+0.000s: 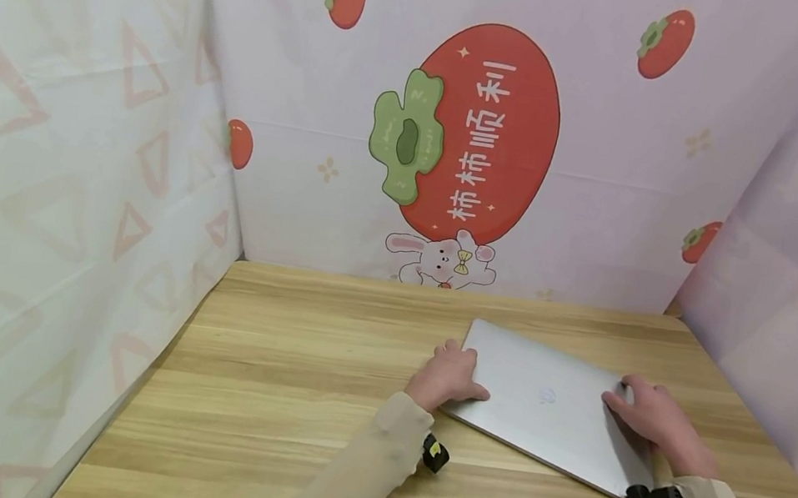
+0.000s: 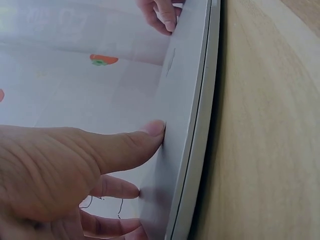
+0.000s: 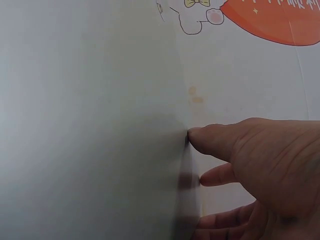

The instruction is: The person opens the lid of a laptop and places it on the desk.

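Left sleeve (image 1: 357,475) nearest; laptop (image 1: 537,410) lies between left hand (image 1: 449,375) and right hand (image 1: 658,418), both unclenched, thumbs (image 2: 135,145) touching lid near sides.

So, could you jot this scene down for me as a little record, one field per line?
Main object: flat, silver, rectangular laptop
Laptop state: closed, lying at a slant
Surface: light brown wooden table with streaky grain
Left hand: touching the laptop's top near its left end
Right hand: touching the laptop at its right end
Clothing: beige long sleeves
Backdrop: pale printed sheet with a large red cartoon fruit and a white cartoon rabbit
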The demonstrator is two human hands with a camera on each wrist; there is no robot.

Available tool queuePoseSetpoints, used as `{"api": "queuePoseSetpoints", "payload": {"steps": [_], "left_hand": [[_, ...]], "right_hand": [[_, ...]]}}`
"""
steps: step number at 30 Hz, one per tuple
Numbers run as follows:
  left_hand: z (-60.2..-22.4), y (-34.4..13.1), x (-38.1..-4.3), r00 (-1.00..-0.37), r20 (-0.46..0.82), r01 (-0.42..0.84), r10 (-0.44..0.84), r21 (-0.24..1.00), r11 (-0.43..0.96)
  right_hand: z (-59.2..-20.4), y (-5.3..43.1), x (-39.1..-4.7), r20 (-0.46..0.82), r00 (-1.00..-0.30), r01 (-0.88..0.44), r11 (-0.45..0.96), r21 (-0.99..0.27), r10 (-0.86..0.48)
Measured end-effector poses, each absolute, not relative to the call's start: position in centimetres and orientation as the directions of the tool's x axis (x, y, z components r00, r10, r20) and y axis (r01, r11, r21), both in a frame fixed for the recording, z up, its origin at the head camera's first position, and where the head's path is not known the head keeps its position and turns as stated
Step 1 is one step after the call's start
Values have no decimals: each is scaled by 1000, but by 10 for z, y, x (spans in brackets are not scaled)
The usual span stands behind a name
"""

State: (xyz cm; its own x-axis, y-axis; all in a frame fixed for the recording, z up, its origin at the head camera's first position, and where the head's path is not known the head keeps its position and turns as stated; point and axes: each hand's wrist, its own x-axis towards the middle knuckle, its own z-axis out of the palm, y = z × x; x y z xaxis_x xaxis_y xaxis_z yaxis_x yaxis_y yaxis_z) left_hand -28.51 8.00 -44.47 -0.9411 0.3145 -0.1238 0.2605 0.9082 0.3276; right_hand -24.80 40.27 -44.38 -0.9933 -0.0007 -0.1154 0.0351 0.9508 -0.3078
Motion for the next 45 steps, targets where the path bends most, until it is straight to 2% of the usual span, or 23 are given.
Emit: {"api": "queuePoseSetpoints", "payload": {"steps": [14, 35, 45], "left_hand": [[-446, 80, -285, -941, -131, 256, 312, 327, 910], [-440, 64, -287, -945, -160, 219, 284, 335, 917], [-439, 59, -291, -948, -148, 213, 280, 358, 909]], "right_hand": [[-443, 402, -249, -132, -991, 43, 953, -300, 3], [-447, 387, -250, -55, -998, -19, 959, -283, -36], [-444, 378, -252, -76, -997, -3, 962, -275, -25]]}}
